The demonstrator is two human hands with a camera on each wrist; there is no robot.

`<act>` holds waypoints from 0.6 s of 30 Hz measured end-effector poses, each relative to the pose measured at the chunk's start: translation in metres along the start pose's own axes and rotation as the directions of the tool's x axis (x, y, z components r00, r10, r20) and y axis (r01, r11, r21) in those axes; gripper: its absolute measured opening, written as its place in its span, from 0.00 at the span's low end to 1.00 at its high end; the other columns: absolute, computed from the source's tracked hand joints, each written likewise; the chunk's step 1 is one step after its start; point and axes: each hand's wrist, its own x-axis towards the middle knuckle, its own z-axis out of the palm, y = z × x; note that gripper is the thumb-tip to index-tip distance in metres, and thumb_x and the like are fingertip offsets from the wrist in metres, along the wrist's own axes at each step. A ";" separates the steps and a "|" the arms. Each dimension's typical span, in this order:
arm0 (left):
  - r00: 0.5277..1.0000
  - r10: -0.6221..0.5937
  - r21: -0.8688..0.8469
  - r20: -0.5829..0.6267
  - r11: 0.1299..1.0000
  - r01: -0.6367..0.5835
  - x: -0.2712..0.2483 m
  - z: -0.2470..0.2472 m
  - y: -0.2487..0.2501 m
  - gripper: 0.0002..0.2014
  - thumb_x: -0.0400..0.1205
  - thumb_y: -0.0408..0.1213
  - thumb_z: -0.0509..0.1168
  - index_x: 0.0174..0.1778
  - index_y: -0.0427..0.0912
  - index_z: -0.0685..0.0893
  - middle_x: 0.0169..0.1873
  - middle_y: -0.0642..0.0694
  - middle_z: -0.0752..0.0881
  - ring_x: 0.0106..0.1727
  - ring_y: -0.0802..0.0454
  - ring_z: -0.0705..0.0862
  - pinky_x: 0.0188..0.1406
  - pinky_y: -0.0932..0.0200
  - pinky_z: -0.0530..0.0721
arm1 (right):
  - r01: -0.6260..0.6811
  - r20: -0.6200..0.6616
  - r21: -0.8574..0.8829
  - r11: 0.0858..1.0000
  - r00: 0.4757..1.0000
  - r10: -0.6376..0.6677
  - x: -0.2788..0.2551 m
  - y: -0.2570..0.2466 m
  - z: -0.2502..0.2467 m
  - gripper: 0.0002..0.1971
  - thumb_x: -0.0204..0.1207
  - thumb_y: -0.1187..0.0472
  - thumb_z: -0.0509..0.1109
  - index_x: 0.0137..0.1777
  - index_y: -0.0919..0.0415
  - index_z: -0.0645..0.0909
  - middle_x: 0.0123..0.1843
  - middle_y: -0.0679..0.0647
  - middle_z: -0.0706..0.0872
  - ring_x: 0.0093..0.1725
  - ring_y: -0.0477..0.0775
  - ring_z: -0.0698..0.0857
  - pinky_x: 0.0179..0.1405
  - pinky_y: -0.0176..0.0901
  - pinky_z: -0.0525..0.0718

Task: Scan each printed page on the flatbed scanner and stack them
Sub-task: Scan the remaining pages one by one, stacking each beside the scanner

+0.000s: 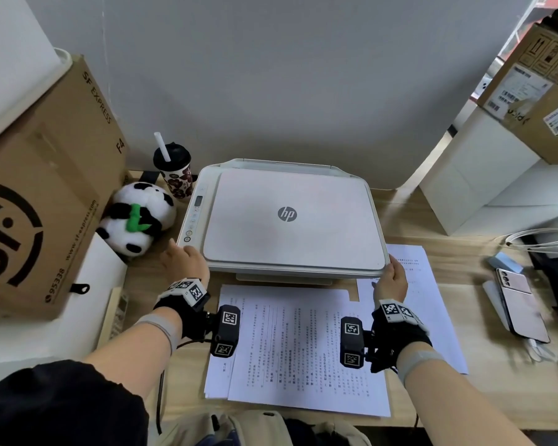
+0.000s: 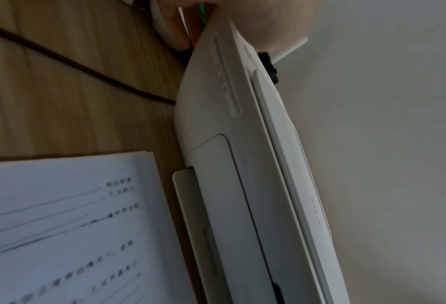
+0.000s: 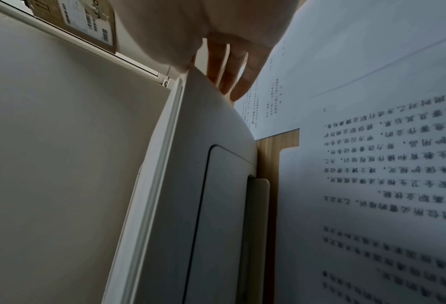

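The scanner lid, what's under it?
The scanner lid is down, so whatever lies beneath is hidden. Only the scanner's body shows below its edge. The right hand grips the front right corner; the left hand is at the front left.

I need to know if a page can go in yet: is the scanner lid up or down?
Down. The lid lies flat on the scanner body, no glass showing. The right hand grips its front right corner; the left hand is at the front left corner.
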 end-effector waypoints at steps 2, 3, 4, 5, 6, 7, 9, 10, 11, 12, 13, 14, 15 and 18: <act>1.000 0.001 -0.068 -0.012 0.998 -0.002 -0.004 0.005 -0.005 0.25 0.85 0.30 0.48 0.81 0.35 0.59 0.75 0.28 0.66 0.74 0.32 0.67 0.72 0.43 0.66 | -0.006 0.021 0.017 1.000 1.000 0.005 -0.003 0.001 0.002 0.19 0.85 0.62 0.50 0.73 0.56 0.74 0.71 0.58 0.78 0.70 0.61 0.76 0.70 0.63 0.76; 1.000 0.007 -0.106 -0.018 0.994 -0.009 -0.006 0.006 -0.008 0.25 0.85 0.29 0.47 0.81 0.37 0.58 0.76 0.30 0.66 0.74 0.33 0.68 0.72 0.43 0.67 | -0.007 0.025 0.024 1.000 1.000 0.006 -0.005 0.001 0.003 0.20 0.85 0.63 0.49 0.74 0.56 0.72 0.72 0.58 0.77 0.71 0.61 0.75 0.70 0.62 0.75; 1.000 0.021 -0.134 -0.023 0.991 -0.024 -0.008 0.007 -0.010 0.25 0.85 0.29 0.47 0.81 0.38 0.58 0.77 0.32 0.66 0.74 0.34 0.68 0.72 0.44 0.68 | -0.004 0.025 0.030 1.000 1.000 0.003 -0.006 0.000 0.003 0.21 0.85 0.63 0.49 0.75 0.56 0.71 0.73 0.58 0.76 0.71 0.61 0.75 0.71 0.62 0.75; 0.999 0.038 -0.149 -0.024 0.988 -0.041 -0.010 0.007 -0.012 0.25 0.86 0.29 0.46 0.81 0.38 0.58 0.77 0.34 0.67 0.75 0.35 0.69 0.73 0.46 0.68 | 0.000 0.024 0.031 1.000 1.000 0.000 -0.008 -0.001 0.004 0.21 0.85 0.64 0.48 0.75 0.56 0.70 0.73 0.58 0.76 0.69 0.60 0.76 0.71 0.61 0.74; 0.998 0.051 -0.155 -0.021 0.986 -0.053 -0.011 0.007 -0.014 0.25 0.86 0.29 0.46 0.81 0.38 0.58 0.77 0.35 0.67 0.75 0.36 0.69 0.73 0.48 0.67 | 0.005 0.020 0.032 0.999 1.000 -0.005 -0.008 -0.001 0.006 0.21 0.85 0.65 0.48 0.76 0.57 0.70 0.73 0.59 0.76 0.66 0.59 0.77 0.71 0.60 0.75; 0.998 0.058 -0.159 -0.017 0.986 -0.060 -0.013 0.005 -0.015 0.24 0.86 0.29 0.46 0.81 0.38 0.58 0.78 0.36 0.67 0.76 0.38 0.68 0.73 0.50 0.66 | 0.006 0.014 0.033 0.999 1.000 -0.006 -0.008 -0.001 0.007 0.21 0.85 0.65 0.48 0.76 0.57 0.70 0.72 0.60 0.77 0.61 0.58 0.77 0.69 0.58 0.74; 0.997 0.068 -0.170 -0.022 0.983 -0.071 -0.014 0.004 -0.015 0.24 0.87 0.30 0.46 0.81 0.38 0.59 0.77 0.37 0.68 0.75 0.39 0.69 0.72 0.51 0.66 | 0.007 0.006 0.032 0.999 1.000 -0.007 -0.007 0.000 0.008 0.22 0.84 0.65 0.48 0.75 0.56 0.70 0.71 0.62 0.77 0.55 0.56 0.75 0.66 0.57 0.75; 0.997 0.071 -0.179 -0.030 0.981 -0.075 -0.015 0.005 -0.016 0.24 0.87 0.29 0.46 0.81 0.38 0.60 0.77 0.37 0.69 0.75 0.38 0.69 0.71 0.50 0.67 | 0.008 0.006 0.028 1.000 1.000 -0.008 -0.006 0.000 0.008 0.22 0.84 0.65 0.48 0.75 0.57 0.70 0.71 0.62 0.78 0.54 0.56 0.74 0.66 0.57 0.75; 0.997 0.068 -0.190 -0.039 0.979 -0.075 -0.014 0.006 -0.016 0.24 0.87 0.29 0.46 0.81 0.38 0.60 0.76 0.36 0.69 0.74 0.38 0.70 0.71 0.50 0.67 | 0.009 0.007 0.021 1.000 1.000 -0.010 -0.006 0.000 0.008 0.21 0.84 0.66 0.48 0.75 0.57 0.70 0.71 0.62 0.78 0.54 0.56 0.74 0.66 0.58 0.75; 0.997 0.063 -0.201 -0.049 0.977 -0.071 -0.014 0.008 -0.016 0.24 0.86 0.30 0.46 0.80 0.38 0.61 0.76 0.36 0.70 0.74 0.38 0.70 0.71 0.49 0.68 | 0.013 0.011 0.011 1.000 1.000 -0.013 -0.005 0.001 0.008 0.21 0.85 0.66 0.48 0.76 0.58 0.69 0.71 0.62 0.77 0.55 0.56 0.75 0.66 0.58 0.75; 0.997 0.055 -0.215 -0.057 0.974 -0.066 -0.014 0.009 -0.016 0.23 0.86 0.30 0.46 0.80 0.38 0.61 0.75 0.36 0.70 0.74 0.38 0.71 0.71 0.49 0.68 | 0.015 0.014 0.004 1.000 1.000 -0.015 -0.005 0.000 0.007 0.21 0.85 0.66 0.48 0.76 0.58 0.69 0.71 0.62 0.77 0.55 0.56 0.75 0.66 0.57 0.75; 0.997 0.050 -0.226 -0.063 0.972 -0.063 -0.013 0.010 -0.016 0.23 0.86 0.30 0.46 0.80 0.38 0.62 0.75 0.36 0.71 0.73 0.38 0.71 0.71 0.49 0.68 | 0.020 0.017 -0.002 1.000 1.000 -0.020 -0.004 0.000 0.007 0.21 0.85 0.66 0.48 0.76 0.59 0.69 0.72 0.62 0.77 0.57 0.56 0.76 0.67 0.56 0.75; 0.997 0.044 -0.235 -0.069 0.970 -0.060 -0.014 0.011 -0.016 0.23 0.86 0.30 0.46 0.80 0.38 0.62 0.75 0.36 0.71 0.73 0.37 0.71 0.71 0.49 0.69 | 0.021 0.017 -0.007 1.000 1.000 -0.021 -0.004 0.000 0.006 0.21 0.85 0.67 0.48 0.76 0.60 0.69 0.72 0.62 0.77 0.60 0.58 0.77 0.68 0.55 0.74; 0.996 0.034 -0.242 -0.086 0.969 -0.054 -0.014 0.012 -0.016 0.23 0.86 0.30 0.46 0.80 0.39 0.62 0.74 0.36 0.72 0.73 0.37 0.71 0.70 0.48 0.69 | 0.030 0.014 -0.029 0.999 0.999 -0.029 -0.003 -0.001 0.005 0.21 0.85 0.67 0.48 0.77 0.62 0.68 0.74 0.61 0.75 0.72 0.61 0.74 0.72 0.51 0.71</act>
